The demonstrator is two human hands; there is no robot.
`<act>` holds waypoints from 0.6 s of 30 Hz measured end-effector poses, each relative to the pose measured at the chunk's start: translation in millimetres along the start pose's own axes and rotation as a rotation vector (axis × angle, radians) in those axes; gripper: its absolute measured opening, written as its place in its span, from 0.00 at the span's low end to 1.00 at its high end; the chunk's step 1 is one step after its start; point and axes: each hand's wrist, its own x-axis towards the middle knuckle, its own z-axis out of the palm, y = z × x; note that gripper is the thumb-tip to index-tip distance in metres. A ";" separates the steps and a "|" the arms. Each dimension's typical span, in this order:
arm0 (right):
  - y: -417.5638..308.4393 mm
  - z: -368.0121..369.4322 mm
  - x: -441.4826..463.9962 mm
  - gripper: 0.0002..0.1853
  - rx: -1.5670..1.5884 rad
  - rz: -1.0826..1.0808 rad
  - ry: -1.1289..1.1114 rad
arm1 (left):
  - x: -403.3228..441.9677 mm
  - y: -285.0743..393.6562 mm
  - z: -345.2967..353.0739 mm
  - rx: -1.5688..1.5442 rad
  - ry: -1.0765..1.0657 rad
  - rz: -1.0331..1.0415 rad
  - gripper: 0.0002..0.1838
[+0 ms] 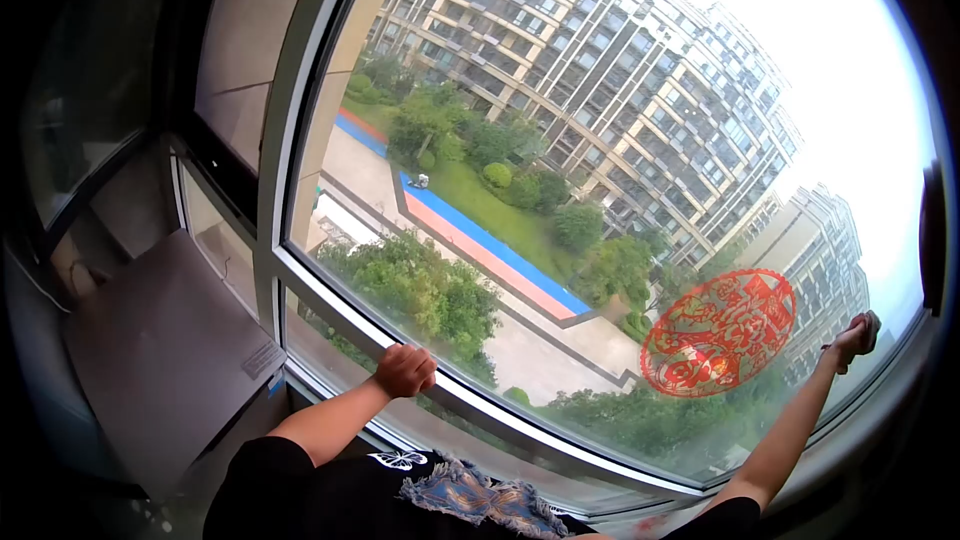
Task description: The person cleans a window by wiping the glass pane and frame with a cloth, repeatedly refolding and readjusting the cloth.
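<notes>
My left hand (pixel 405 371) is closed over the white window rail (pixel 345 308) that runs below the large pane. On the right, my arm is stretched out and my right hand (pixel 850 342) is raised near the pane's right side. Its fingers are closed around something small and dark that I cannot make out. Between my hands, nearer the right one, a round red paper-cut decoration (pixel 718 333) is on the window glass (pixel 560 340). Whether my right hand touches the glass is unclear.
A large grey-brown panel or box (pixel 170 340) stands on the left beside the window corner. An upright frame post (pixel 285 130) borders the pane. Outside, far below, lie trees, a lawn and a blue and pink path (pixel 490 245), with apartment buildings (pixel 600 60) behind.
</notes>
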 end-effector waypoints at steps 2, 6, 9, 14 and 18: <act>-43.0 45.0 18.1 0.09 -0.028 0.085 -0.032 | -3.2 -0.5 1.7 -0.005 -0.002 -0.006 0.05; -233.5 162.8 -17.2 0.16 -0.037 -0.247 -0.302 | -3.2 -2.9 3.8 -0.043 0.019 -0.008 0.04; -394.5 219.9 -91.7 0.23 0.047 -0.456 -0.609 | -3.2 -3.3 3.3 -0.079 0.056 0.004 0.05; -595.2 242.7 -232.5 0.29 0.108 -0.910 -0.814 | -8.0 -4.1 5.8 -0.102 -0.005 0.001 0.05; -616.1 294.4 -197.6 0.30 0.093 -1.102 -0.690 | -12.9 -7.7 10.3 -0.093 0.065 0.066 0.08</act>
